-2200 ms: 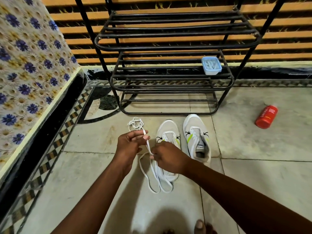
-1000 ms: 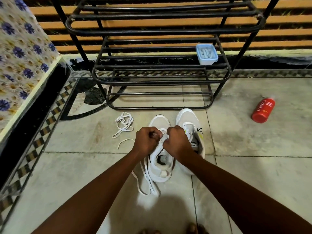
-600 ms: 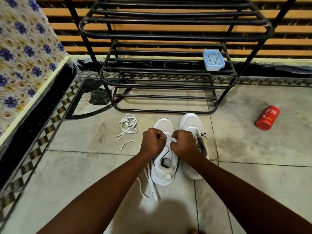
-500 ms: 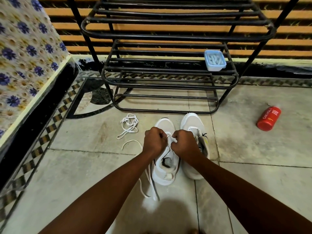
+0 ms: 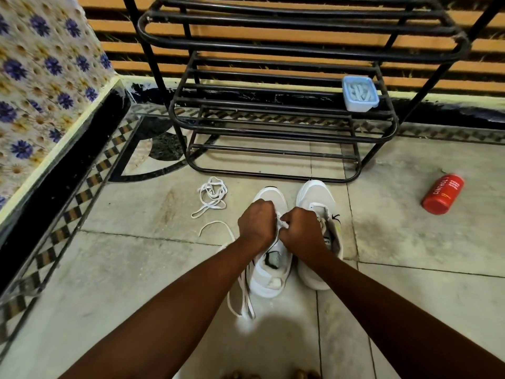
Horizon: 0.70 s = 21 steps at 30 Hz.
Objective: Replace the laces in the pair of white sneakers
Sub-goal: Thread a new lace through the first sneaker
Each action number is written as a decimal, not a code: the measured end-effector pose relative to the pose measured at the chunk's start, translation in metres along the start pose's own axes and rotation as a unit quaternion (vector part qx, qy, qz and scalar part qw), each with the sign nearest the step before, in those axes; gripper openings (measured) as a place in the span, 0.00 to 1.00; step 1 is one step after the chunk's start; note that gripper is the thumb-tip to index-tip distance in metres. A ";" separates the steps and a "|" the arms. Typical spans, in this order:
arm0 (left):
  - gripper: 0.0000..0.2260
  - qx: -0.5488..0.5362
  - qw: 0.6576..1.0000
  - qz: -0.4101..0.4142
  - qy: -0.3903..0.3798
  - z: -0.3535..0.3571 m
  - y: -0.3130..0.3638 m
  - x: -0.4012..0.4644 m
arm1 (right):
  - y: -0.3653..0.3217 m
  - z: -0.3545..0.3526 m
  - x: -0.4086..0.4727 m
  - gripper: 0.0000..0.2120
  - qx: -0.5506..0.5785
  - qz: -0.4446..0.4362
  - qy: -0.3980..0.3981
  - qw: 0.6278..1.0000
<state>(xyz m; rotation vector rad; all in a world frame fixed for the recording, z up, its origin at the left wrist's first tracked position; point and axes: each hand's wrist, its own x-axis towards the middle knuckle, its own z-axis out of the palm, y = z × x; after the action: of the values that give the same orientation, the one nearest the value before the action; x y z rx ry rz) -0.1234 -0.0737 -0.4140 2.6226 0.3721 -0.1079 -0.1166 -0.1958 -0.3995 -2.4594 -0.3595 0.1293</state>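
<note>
left sneaker (image 5: 269,272): white, floor, lace (image 5: 240,294) trailing | right sneaker (image 5: 318,203): touching, unlaced | spare lace (image 5: 210,196): bundled, left

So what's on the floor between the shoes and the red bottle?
Nothing, just bare floor tile. In the head view, the red bottle lies on its side, apart from the right sneaker, with no lace or anything else between them.

Matt white cloth sneakers (image 5: 269,272), flat woven white laces (image 5: 210,196), glossy black metal shoe rack (image 5: 273,124), smooth red can (image 5: 442,198), pale blue plastic box (image 5: 360,94), scuffed stone floor tiles (image 5: 123,269), flowered cloth (image 5: 41,77) far left.
</note>
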 end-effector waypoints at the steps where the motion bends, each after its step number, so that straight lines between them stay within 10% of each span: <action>1: 0.10 0.022 1.000 0.017 -0.007 0.001 0.000 0.002 | 0.003 0.000 0.001 0.14 0.003 -0.013 0.005 1.000; 21: 0.16 -0.062 0.996 0.029 0.060 -0.005 -0.003 -0.003 | 0.008 -0.003 0.005 0.19 0.042 0.090 -0.021 0.995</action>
<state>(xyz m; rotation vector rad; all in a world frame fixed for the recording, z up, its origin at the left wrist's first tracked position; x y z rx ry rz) -0.1273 -0.0694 -0.4108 2.5217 0.3335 0.0906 -0.1094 -0.2022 -0.4028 -2.4051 -0.1461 0.2675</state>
